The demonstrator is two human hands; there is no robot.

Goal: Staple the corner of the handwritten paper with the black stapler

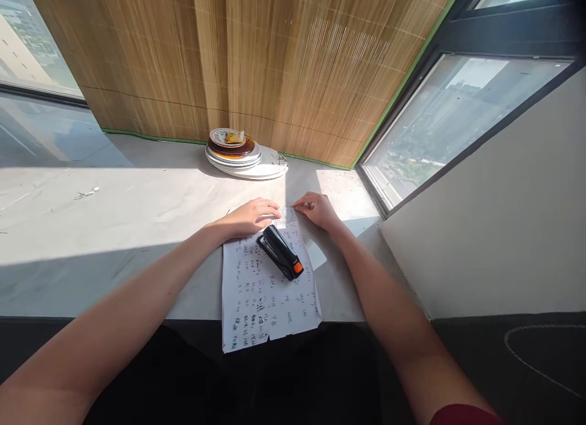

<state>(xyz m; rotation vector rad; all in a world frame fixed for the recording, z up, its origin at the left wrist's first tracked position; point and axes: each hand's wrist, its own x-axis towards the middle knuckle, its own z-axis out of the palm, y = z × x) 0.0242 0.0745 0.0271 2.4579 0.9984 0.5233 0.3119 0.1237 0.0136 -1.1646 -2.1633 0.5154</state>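
A sheet of paper [245, 290] covered in handwriting lies on the ledge, its lower end hanging past the front edge. My left hand [254, 217] rests on the sheet's upper left part, fingers stretched toward the right. At the upper right corner, my right hand [321, 212] has its thumb and fingertips pinched together on the paper's edge. A black stapler [279, 252] with an orange end lies at a slant on the sheet, just below my left hand. Neither hand holds the stapler.
Behind the hands stands a stack of plates [270, 170] with a small yellow packet [234, 138] on top. A bamboo blind [256, 58] hangs at the back. To the right are a window [439, 119] and a white wall [494, 229]. White bits [86, 193] lie at left.
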